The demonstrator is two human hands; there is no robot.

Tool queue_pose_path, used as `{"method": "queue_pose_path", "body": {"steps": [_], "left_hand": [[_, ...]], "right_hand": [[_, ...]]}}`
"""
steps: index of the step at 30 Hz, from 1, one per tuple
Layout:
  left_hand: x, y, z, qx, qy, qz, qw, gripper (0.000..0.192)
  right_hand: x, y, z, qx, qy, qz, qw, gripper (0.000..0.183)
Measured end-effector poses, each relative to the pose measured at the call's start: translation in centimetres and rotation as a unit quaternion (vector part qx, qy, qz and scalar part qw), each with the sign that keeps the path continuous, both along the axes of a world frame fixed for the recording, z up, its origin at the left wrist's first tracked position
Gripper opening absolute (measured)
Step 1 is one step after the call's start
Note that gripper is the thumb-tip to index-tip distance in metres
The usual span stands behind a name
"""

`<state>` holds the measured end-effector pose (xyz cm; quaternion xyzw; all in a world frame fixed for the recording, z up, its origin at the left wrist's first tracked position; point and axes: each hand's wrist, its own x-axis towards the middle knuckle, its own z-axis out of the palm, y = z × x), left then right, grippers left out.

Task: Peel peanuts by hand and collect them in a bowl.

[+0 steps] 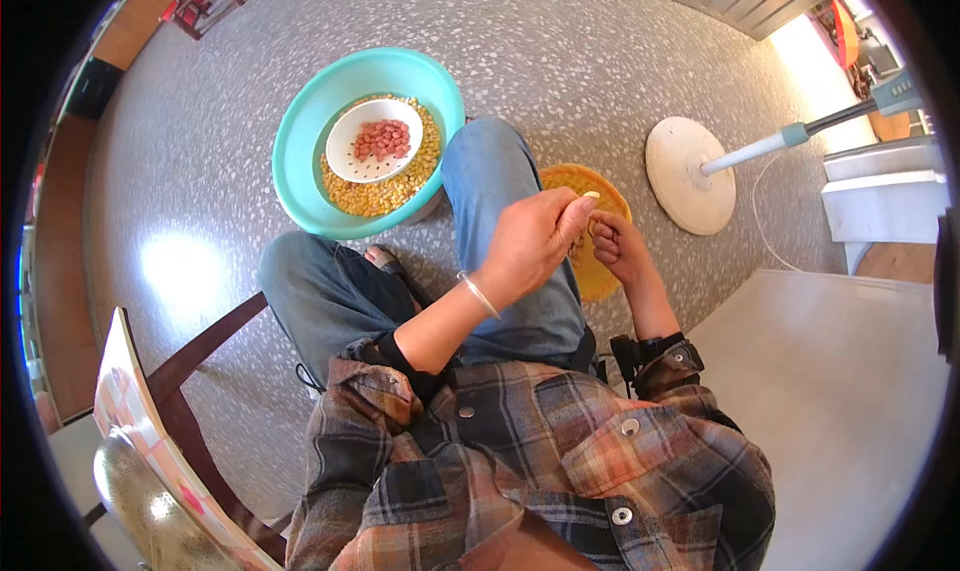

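My left hand [529,233], with a pale bangle at the wrist, is raised over my right knee. A small pale yellowish piece [592,194] shows at the tip of its thumb; it is too small to name. Close beside that thumb, my right hand [616,247] has its fingers curled in, and whatever they may pinch is hidden. Below both hands is an orange-yellow basket [600,290] with small brownish bits, partly covered by my knee and hands. A turquoise basin [300,143] holds yellow kernels [360,198], with a white strainer [341,140] of reddish peanuts [382,140] on them.
The round base [690,177] of a stand fan and its pole are on the speckled floor at right, with a white cable [761,211]. A pale flat surface [840,398] lies close on my right. At left stands a dark wooden chair frame [184,413] beside a patterned board [135,391].
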<state>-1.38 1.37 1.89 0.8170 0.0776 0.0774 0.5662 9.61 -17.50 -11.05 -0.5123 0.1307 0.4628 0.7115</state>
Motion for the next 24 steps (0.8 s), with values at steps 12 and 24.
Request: {"method": "queue_pose_path", "body": {"steps": [12, 24], "left_hand": [[-4.0, 2.3, -0.5, -0.115, 0.052, -0.124, 0.984, 0.046], [-4.8, 5.3, 0.1, -0.160, 0.011, -0.106, 0.981, 0.048]], "right_hand": [[7.9, 20.5, 13.2, 0.142, -0.068, 0.221, 0.963, 0.016], [4.2, 35.1, 5.7, -0.056, -0.472, 0.413, 0.777, 0.024]]}}
